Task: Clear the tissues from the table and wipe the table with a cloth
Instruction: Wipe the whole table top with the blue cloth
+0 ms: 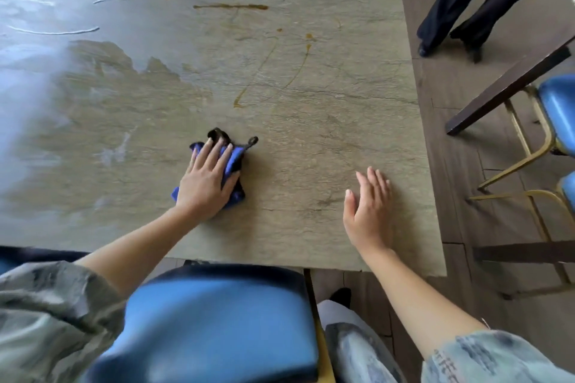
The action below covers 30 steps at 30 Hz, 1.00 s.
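Flat, straight-fingered left hand [205,179] presses cloth [231,162] on table [357,96]; brown streaks [267,71] lie at 1 o'clock; right hand [368,208] open, idle, empty.

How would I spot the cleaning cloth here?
Start at the big stone-patterned table. Near its front middle, the left hand presses flat on the cloth. It is the only blue-and-black crumpled fabric on the table; the brown streaks lie farther back.

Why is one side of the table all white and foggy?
Head view: glare washes out the table at its left edge; the blue chair closest to the camera is blurred; the left hand on the cloth looks fairly sharp; wide-angle distortion bends the table's edges.
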Motion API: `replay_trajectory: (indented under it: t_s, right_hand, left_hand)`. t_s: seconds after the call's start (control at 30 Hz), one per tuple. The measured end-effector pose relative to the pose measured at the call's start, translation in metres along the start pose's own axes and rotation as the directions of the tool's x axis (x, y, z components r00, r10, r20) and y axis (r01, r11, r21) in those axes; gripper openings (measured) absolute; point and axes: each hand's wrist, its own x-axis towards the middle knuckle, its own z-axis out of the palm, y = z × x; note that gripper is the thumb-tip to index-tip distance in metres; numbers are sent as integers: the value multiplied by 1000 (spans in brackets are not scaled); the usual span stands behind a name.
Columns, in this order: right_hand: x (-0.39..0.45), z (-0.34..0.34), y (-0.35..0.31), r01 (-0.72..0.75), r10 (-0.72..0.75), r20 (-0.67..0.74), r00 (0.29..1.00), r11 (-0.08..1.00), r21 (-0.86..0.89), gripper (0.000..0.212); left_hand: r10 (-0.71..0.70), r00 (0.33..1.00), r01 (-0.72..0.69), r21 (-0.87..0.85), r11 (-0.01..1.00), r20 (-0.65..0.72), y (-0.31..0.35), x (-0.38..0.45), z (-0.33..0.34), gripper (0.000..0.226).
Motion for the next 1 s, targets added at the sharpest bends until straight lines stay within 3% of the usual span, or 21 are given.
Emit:
replay_trajectory:
  t_s: [0.07, 0.17, 0.23, 0.3, 0.37, 0.53, 0.7, 0.87, 0.93, 1.0]
  right_hand:
    - [-3, -3, 1, -39, 41, -44, 998, 998, 42, 46]
    - [-6, -8, 7, -94, 106, -82, 991, 987, 133, 46]
    - [-8, -11, 11, -86, 95, -55, 994, 985, 148, 47]
    - [-11, -15, 16, -58, 56, 21, 998, 987, 148, 49]
    - [-12, -22, 25, 9, -19, 78, 997, 992, 125, 52]
    - [-4, -38, 59, 204, -212, 109, 971, 976, 74, 55]
    - [-2, -36, 64, 230, -229, 101, 968, 973, 5, 53]
    - [-2, -44, 61, 215, -206, 94, 974, 970, -110, 49]
    - [-4, -47, 61, 157, -146, 76, 986, 971, -181, 47]
    - [-4, -50, 61, 64, -59, 33, 998, 974, -216, 46]
  left_hand:
    - [241, 968, -241, -7, 971, 72, 9, -30, 0, 66]
    - [493, 854, -501, 10, 865, 166, -7, -59, -7, 64]
    - [479, 864, -488, 18, 873, 157, -40, -63, -16, 63]
    - [348, 931, -350, 0, 937, 107, -75, -61, -28, 66]
    - [289, 953, -290, -3, 957, 95, -96, -59, -36, 73]
    - [396, 914, -401, 44, 915, 86, -93, -57, -33, 82]
    - [573, 807, -581, 17, 814, 143, -46, -47, -27, 81]
    - [666, 729, -669, -45, 742, 157, 44, -38, -3, 84]
    - [679, 716, -683, -36, 729, 159, 80, -31, 8, 85]
    - [647, 749, -651, -21, 759, 142, 101, -20, 14, 83]
